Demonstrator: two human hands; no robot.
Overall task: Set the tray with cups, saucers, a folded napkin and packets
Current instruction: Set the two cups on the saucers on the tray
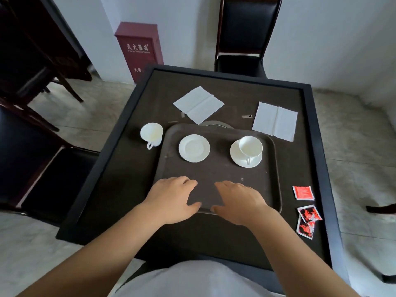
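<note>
A: Head view, from the left: loose cup (151,133) off the tray (216,170), by its left edge; bare saucer (194,148), then second cup (250,146) on its saucer (246,157).

B: Hands?

A: Left hand (174,197) and right hand (240,199) lie flat, fingers spread, holding nothing.

B: Risk?

A: Nudging the tray could rattle that seated cup. Napkins (198,104) unfolded, packets (302,192) still off the tray, right.

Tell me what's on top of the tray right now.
On the tray: a bare saucer, a cup on a second saucer, and both hands near its front edge. The tray surface beneath them is hidden.
</note>
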